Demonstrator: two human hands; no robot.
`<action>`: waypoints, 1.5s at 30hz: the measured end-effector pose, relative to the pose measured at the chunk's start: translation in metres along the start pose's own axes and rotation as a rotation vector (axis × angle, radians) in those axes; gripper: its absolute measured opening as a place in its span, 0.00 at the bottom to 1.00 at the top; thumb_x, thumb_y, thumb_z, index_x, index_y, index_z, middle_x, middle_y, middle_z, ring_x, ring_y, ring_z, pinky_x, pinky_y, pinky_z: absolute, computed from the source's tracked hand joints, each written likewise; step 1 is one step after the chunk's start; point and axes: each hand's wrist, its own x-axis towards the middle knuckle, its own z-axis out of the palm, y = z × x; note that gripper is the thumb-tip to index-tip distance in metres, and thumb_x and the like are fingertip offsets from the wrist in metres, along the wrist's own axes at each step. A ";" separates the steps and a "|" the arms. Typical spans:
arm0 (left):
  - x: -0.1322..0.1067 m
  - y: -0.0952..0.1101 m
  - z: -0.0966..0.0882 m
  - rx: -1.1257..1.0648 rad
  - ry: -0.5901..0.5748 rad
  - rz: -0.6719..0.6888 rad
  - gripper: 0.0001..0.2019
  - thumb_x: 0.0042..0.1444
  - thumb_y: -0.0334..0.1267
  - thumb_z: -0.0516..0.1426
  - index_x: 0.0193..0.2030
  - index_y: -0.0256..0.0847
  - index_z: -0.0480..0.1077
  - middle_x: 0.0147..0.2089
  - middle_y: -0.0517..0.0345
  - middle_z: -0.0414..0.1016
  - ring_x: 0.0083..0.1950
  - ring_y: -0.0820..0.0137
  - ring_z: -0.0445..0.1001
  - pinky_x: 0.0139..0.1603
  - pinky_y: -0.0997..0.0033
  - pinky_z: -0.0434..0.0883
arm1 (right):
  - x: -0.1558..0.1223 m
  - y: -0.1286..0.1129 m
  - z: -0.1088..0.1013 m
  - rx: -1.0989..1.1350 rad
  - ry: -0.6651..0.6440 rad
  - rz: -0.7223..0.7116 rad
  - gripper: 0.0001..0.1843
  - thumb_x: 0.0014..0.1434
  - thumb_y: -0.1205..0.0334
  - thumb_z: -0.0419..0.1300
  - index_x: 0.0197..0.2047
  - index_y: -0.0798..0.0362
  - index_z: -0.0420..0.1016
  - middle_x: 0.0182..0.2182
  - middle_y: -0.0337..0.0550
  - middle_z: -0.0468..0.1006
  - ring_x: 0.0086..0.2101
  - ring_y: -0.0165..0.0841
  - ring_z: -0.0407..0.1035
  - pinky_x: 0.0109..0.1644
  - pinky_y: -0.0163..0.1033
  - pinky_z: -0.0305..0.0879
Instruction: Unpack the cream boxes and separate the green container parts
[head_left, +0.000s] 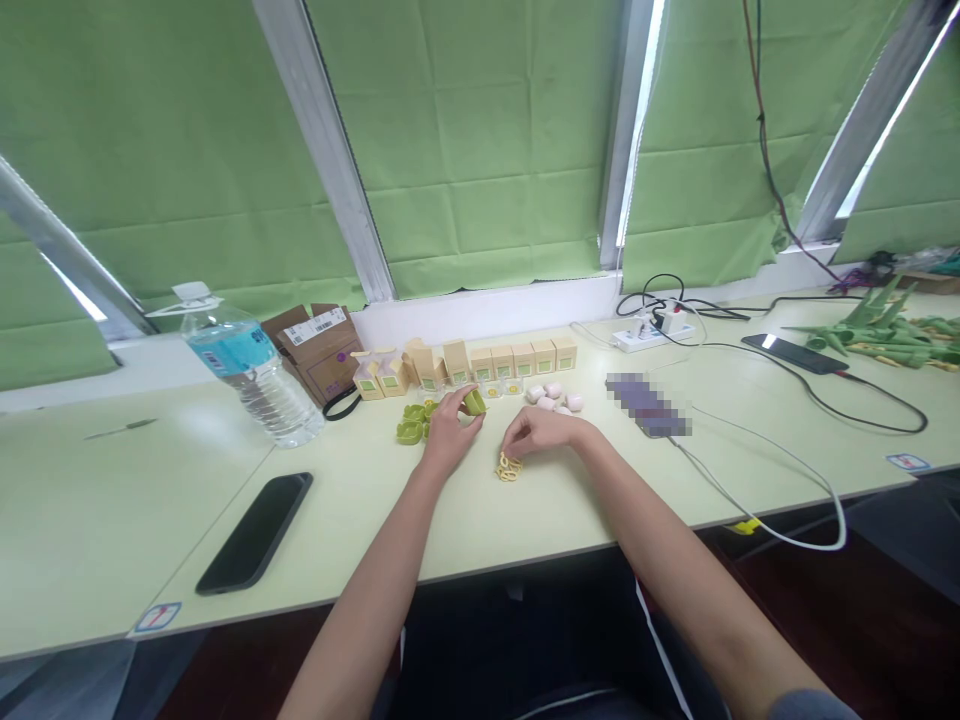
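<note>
My left hand is closed around a small green cup-shaped piece, held just above the table. My right hand is pinched at a small heap of pale yellow rings, and one ring seems to be between its fingertips. Beside my left hand lie several more green pieces, partly hidden by it. Past my right hand sits a cluster of pale pink, rounded pieces. Small clear containers with yellow centres stand behind the hands.
A row of small cream boxes lines the back, some with raised flaps. Left are a water bottle, a brown carton and a black phone. Right are a blurred-out phone, a power strip, cables and green leaf-like pieces.
</note>
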 end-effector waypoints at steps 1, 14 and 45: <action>0.000 0.000 0.000 0.001 -0.002 0.001 0.23 0.54 0.33 0.62 0.58 0.46 0.71 0.52 0.54 0.76 0.40 0.69 0.75 0.45 0.65 0.74 | -0.001 -0.001 0.000 0.008 -0.008 -0.001 0.10 0.53 0.57 0.66 0.37 0.50 0.87 0.34 0.41 0.85 0.34 0.34 0.78 0.37 0.34 0.71; 0.000 0.002 0.000 0.013 -0.025 0.008 0.23 0.54 0.32 0.61 0.58 0.46 0.71 0.50 0.55 0.77 0.41 0.69 0.75 0.40 0.68 0.73 | 0.004 -0.001 0.004 -0.008 0.089 0.017 0.09 0.54 0.61 0.63 0.35 0.51 0.85 0.32 0.39 0.84 0.29 0.30 0.74 0.31 0.32 0.66; 0.003 -0.082 -0.088 0.163 0.289 -0.839 0.25 0.49 0.45 0.64 0.53 0.39 0.71 0.50 0.48 0.78 0.51 0.60 0.76 0.55 0.60 0.69 | 0.015 0.006 0.012 -0.217 0.211 0.089 0.10 0.59 0.59 0.59 0.37 0.53 0.81 0.36 0.41 0.83 0.35 0.33 0.73 0.38 0.35 0.63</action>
